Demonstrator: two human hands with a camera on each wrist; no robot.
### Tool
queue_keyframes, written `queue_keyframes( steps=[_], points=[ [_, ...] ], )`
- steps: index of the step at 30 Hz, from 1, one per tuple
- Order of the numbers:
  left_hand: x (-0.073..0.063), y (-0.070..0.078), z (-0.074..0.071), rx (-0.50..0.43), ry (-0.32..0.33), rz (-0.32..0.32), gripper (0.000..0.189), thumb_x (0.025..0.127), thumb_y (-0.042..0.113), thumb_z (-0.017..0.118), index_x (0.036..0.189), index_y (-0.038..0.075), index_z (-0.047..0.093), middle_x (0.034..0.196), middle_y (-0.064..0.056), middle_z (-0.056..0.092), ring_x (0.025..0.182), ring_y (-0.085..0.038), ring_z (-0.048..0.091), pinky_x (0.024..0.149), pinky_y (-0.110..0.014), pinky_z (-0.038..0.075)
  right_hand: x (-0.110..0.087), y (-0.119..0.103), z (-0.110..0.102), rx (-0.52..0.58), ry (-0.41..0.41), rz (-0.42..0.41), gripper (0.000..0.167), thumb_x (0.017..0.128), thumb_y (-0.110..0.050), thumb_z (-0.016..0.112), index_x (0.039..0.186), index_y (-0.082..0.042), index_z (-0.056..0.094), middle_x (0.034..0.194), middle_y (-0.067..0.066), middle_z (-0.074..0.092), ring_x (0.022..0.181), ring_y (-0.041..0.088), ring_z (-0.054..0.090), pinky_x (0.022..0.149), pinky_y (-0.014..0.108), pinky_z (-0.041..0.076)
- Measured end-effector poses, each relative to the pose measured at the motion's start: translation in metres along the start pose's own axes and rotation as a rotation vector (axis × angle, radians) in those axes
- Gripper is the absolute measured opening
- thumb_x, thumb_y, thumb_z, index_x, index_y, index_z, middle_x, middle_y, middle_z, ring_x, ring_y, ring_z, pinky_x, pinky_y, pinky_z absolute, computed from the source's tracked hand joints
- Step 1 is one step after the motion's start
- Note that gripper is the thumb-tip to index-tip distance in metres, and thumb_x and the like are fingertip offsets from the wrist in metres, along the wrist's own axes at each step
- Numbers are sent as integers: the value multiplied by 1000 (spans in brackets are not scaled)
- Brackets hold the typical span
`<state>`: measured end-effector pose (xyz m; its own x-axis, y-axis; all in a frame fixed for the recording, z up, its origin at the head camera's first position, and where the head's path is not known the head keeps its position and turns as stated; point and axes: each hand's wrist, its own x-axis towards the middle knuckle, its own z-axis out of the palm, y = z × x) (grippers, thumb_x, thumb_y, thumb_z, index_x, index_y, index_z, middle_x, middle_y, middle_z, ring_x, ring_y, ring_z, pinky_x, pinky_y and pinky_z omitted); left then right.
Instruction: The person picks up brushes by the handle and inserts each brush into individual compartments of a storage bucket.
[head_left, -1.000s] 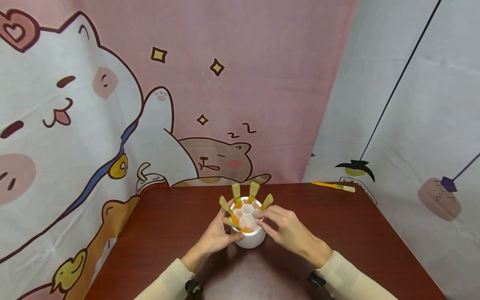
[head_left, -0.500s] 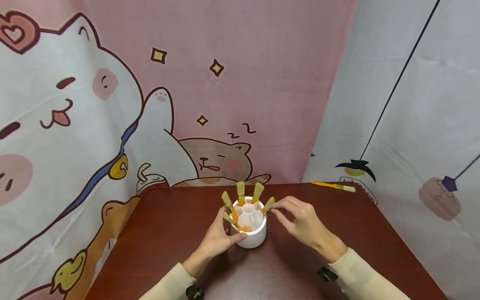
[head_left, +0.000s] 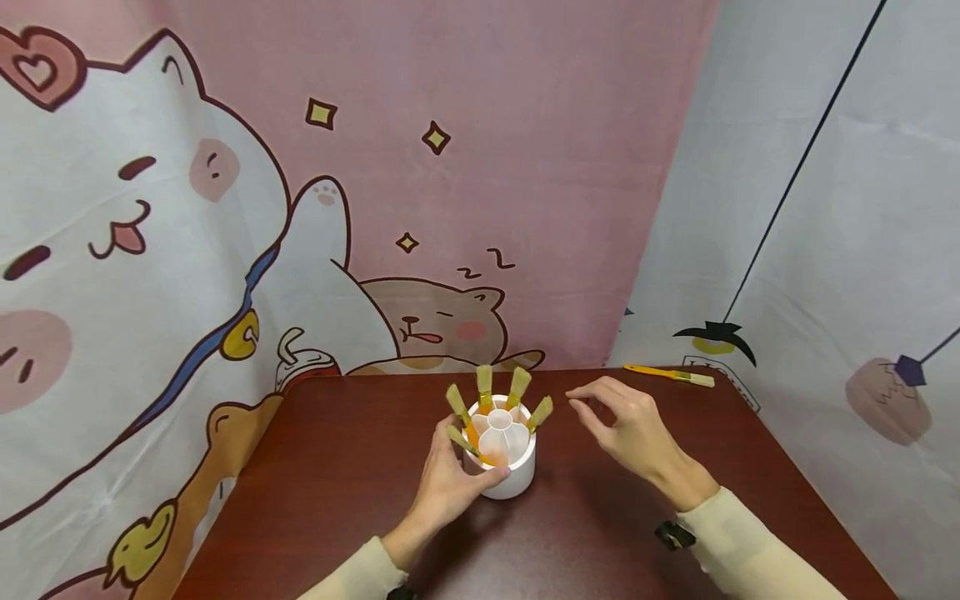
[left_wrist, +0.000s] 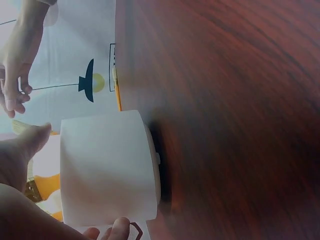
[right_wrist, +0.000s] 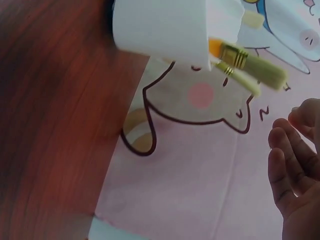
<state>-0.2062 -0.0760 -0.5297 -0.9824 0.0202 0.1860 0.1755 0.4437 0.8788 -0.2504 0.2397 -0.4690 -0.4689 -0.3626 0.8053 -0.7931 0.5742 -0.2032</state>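
A white round brush holder (head_left: 519, 482) with petal-shaped compartments stands upright on the table. Several paintbrushes (head_left: 485, 385) with orange handles sit in it, bristles up, leaning outward around the rim. My left hand (head_left: 446, 482) grips the holder at its left side, thumb over the front; the left wrist view shows fingers on both sides of the holder's white wall (left_wrist: 107, 170). Off to the right, my right hand (head_left: 636, 429) hovers apart from the holder with fingers loosely bent and nothing between them. The nearest thing to it is the right-hand brush (head_left: 539, 413).
Another yellow-handled brush (head_left: 671, 374) lies at the table's far right edge. The dark red-brown wooden table (head_left: 337, 467) ends at the back against a cloth (head_left: 555, 208) printed with cartoon cats.
My right hand has let go of the right-hand brush and drawn away to the right. That brush now leans farther right. The left hand still grips the holder, which has shifted slightly right.
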Motion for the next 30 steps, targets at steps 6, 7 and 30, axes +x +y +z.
queue_keyframes(
  steps=[6, 7, 30],
  points=[
    [0, 0, 2, 1, -10, 7, 108, 76, 28, 110, 163, 6, 49, 158, -17, 63, 129, -33, 72, 112, -58, 62, -8, 15, -4, -55, -29, 80, 22, 94, -1, 93, 114, -11, 87, 109, 0, 86, 94, 18, 81, 83, 24, 61],
    [1, -1, 2, 8, -12, 7, 107, 77, 28, 110, 162, 6, 50, 158, -17, 63, 129, -33, 72, 111, -58, 62, -9, 17, -5, -65, -32, 90, 23, 95, -1, 93, 114, -11, 87, 108, 0, 86, 91, 17, 79, 81, 24, 60],
    [3, -5, -13, -130, -159, -7, 103, 88, 8, 98, 175, 6, 43, 164, -28, 65, 136, -43, 75, 115, -62, 62, -42, 77, -14, -181, -164, 348, 19, 105, -8, 86, 124, -9, 85, 124, 14, 83, 112, 42, 80, 90, 63, 65]
  ],
)
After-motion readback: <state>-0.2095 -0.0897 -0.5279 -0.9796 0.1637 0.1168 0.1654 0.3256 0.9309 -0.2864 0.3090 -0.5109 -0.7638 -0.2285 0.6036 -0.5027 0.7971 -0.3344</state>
